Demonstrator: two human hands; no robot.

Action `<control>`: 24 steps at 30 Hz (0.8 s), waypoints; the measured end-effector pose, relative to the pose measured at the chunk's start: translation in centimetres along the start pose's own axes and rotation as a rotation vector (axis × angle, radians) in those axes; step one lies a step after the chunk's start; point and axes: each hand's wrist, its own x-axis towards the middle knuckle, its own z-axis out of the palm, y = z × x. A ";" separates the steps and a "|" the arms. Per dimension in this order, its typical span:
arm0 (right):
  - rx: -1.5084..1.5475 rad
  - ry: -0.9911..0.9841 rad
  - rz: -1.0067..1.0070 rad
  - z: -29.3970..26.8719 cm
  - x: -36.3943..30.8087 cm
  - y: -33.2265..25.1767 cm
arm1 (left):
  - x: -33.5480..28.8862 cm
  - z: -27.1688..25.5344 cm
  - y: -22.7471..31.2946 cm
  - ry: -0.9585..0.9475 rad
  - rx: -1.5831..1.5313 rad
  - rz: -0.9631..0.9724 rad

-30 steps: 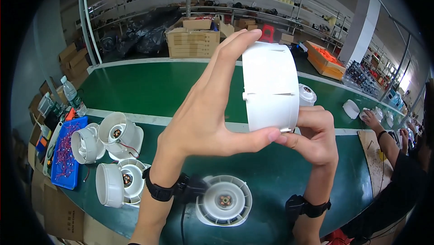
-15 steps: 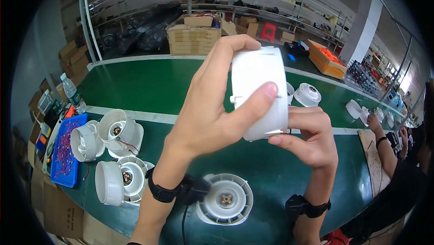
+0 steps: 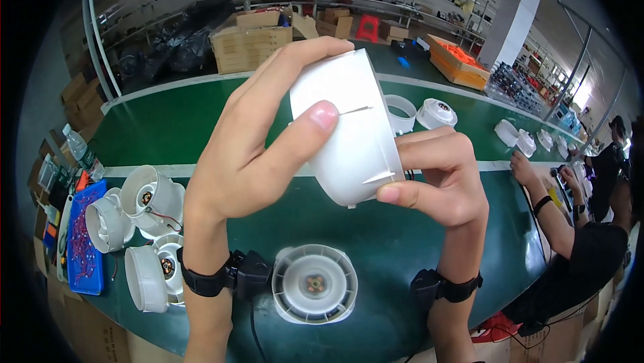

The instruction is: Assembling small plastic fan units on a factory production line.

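A white plastic cylindrical housing (image 3: 359, 138) is held up tilted above the bench between my two hands. My left hand (image 3: 245, 132) wraps round its left side, the fingers over its upper edge and the thumb pressed flat on the outer wall. Low on the right, my right hand (image 3: 443, 172) pinches the rim between thumb and bent fingers; dark wire-like bits show beside those fingers. The inside of the housing is turned away from view. Below, a round white fan base (image 3: 315, 286) with a ribbed rim and a copper-coloured motor core lies face up on the green bench.
Several white fan units (image 3: 153, 199) stand at the left, beside a blue tray (image 3: 87, 282) of thin red wires and a plastic bottle (image 3: 84, 152). More white parts (image 3: 437, 113) sit across the bench. A co-worker's arm (image 3: 553, 212) reaches in at right.
The housing has tilted over, its top leaning left, and a side slit and a pointed rib now show on its wall. The whole view has shifted, bringing more of the co-worker into sight.
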 end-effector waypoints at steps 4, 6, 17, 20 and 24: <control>-0.045 0.004 -0.007 0.8 0.3 0.1 | 0.0 0.4 0.0 0.033 0.037 -0.102; -0.160 -0.054 0.036 1.0 0.6 -0.3 | 0.0 0.4 0.2 0.036 0.061 -0.116; -0.016 -0.089 0.057 -1.1 -0.4 0.7 | 0.2 -0.2 -1.3 0.237 -0.217 -0.199; -0.041 -0.196 0.119 -1.7 -0.6 0.9 | -0.2 -0.8 -2.0 0.180 -0.087 -0.248; -0.129 -0.253 0.276 -1.5 -0.3 1.7 | -0.2 -1.0 -1.4 0.224 0.159 -0.308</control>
